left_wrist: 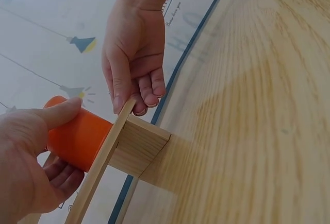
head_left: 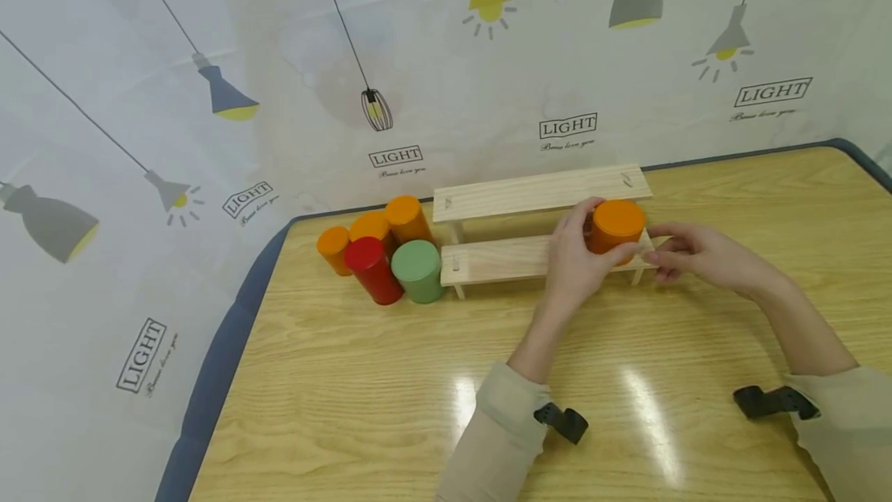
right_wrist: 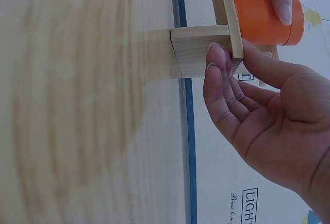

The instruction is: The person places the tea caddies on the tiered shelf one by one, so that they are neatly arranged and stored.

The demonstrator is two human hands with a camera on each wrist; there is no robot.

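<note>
An orange lidded canister (head_left: 617, 225) stands at the right end of the lower tier of a wooden two-step shelf (head_left: 498, 260). My left hand (head_left: 574, 254) grips it round the side, thumb in front and fingers behind. In the left wrist view the orange canister (left_wrist: 80, 136) sits against the board, with the left hand (left_wrist: 31, 157) on it. My right hand (head_left: 704, 258) pinches the right end of that board, thumb on top and fingers beneath. The right wrist view shows the right hand (right_wrist: 278, 100) at the board's corner, beside the shelf leg (right_wrist: 198, 51).
Left of the shelf stand a green canister (head_left: 416, 273), a red one (head_left: 375, 273) and several orange ones (head_left: 407, 217). The upper tier (head_left: 536, 194) runs behind, near the patterned wall covering (head_left: 474, 84). Blue edging (head_left: 237, 316) borders the wooden table (head_left: 334, 401).
</note>
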